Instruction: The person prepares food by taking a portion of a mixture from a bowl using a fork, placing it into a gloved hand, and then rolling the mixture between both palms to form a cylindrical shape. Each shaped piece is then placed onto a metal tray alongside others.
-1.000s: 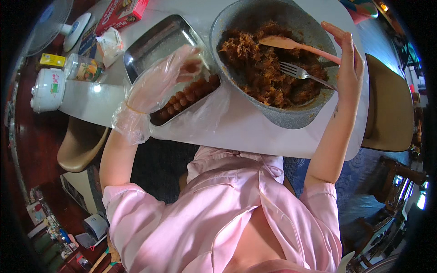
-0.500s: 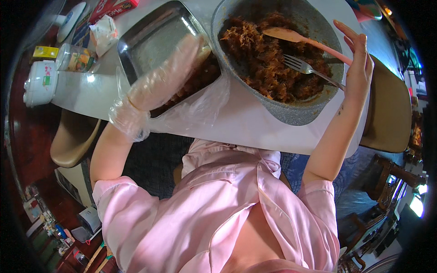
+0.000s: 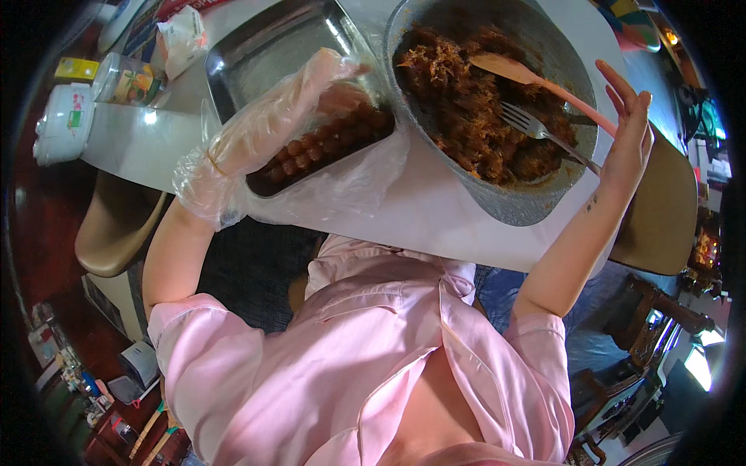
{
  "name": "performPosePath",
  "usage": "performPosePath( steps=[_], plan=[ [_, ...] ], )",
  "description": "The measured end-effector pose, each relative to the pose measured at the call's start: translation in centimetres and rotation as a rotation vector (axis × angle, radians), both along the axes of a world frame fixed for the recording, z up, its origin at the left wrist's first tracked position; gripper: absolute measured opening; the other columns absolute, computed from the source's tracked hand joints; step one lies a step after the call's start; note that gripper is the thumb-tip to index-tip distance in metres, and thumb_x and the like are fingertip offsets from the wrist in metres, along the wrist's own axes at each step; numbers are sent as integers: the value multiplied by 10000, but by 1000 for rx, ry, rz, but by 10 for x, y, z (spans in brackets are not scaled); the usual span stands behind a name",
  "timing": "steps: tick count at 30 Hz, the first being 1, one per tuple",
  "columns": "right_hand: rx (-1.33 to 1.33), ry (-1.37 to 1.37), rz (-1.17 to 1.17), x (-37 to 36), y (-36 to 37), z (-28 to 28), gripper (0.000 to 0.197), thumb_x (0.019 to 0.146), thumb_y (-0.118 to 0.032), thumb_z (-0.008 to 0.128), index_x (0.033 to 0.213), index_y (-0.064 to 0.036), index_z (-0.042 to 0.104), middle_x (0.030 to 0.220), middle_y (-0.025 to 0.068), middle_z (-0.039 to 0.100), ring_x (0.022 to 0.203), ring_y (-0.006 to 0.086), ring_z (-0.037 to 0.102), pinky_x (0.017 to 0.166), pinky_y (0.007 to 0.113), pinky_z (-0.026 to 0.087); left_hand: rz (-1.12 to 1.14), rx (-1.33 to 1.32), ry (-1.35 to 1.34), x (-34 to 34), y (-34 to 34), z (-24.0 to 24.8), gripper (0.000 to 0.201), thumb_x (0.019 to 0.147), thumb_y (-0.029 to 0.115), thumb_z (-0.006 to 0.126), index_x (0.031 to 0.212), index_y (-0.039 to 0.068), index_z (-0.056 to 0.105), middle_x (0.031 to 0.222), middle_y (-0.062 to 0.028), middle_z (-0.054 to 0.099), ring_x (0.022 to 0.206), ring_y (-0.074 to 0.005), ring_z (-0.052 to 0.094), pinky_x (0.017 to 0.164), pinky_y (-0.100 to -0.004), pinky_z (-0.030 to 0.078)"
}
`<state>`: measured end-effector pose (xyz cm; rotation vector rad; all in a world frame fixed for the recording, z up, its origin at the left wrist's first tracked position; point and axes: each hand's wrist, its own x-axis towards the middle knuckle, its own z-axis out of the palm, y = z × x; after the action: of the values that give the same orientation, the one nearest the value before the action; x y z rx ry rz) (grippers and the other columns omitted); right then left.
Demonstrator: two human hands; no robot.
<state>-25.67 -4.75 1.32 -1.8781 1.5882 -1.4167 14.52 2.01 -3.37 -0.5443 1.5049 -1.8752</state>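
A: Shaped stock?
B: Brown balls (image 3: 299,151), several, massed at the near end of one metal tray (image 3: 272,62); far part bare.
A: Loose stock?
B: Brown shredded mixture (image 3: 439,81), ample, in one grey pot (image 3: 513,208) on the surface (image 3: 427,206); spatula (image 3: 505,67) and fork (image 3: 530,126) included. Judged partway: much unshaped.
A: Hands?
B: Left hand (image 3: 299,105), plastic-gloved, over the tray; whether it pinches anything, cannot tell. Right hand (image 3: 631,140), bare, fingers extended and slightly spread, beside the pot's right rim near the utensil handles, gripping nothing visible.
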Motion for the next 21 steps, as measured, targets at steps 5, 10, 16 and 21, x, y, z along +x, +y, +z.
performPosePath(
  steps=[5, 10, 16, 21],
  plan=[
    [22, -22, 29, -4, -5, -3, 689, 1050, -536, 250, 1167, -36, 710, 1237, 96, 676, 1248, 253, 559, 1122, 410, 378, 36, 515, 665, -9, 8, 6, 566, 1081, 349, 267, 1544, 26, 227, 1599, -82, 252, 1465, -210, 269, 1207, -367, 246],
    [21, 46, 15, -5, -8, -4, 744, 1024, -611, 215, 1162, -80, 717, 1206, 120, 690, 1258, 255, 574, 1117, 466, 384, 257, 1613, 2132, -20, 4, 21, 578, 1080, 389, 255, 1534, 31, 267, 1565, -95, 321, 1440, -212, 315, 1191, -358, 253],
    [12, 45, 48, -7, -8, -3, 748, 1029, -601, 214, 1182, -55, 702, 1211, 138, 684, 1250, 258, 577, 1130, 456, 365, 291, 1692, 2366, -32, 8, 29, 601, 1079, 437, 240, 1521, 37, 316, 1524, -110, 404, 1410, -214, 370, 1172, -347, 261],
    [18, 27, 57, -7, -8, -4, 744, 1035, -590, 214, 1196, -42, 691, 1217, 147, 680, 1253, 261, 573, 1137, 443, 349, 220, 1783, 2478, -32, 10, 29, 615, 1075, 456, 251, 1514, 30, 319, 1498, -112, 448, 1370, -231, 435, 1157, -362, 280]
  ],
)
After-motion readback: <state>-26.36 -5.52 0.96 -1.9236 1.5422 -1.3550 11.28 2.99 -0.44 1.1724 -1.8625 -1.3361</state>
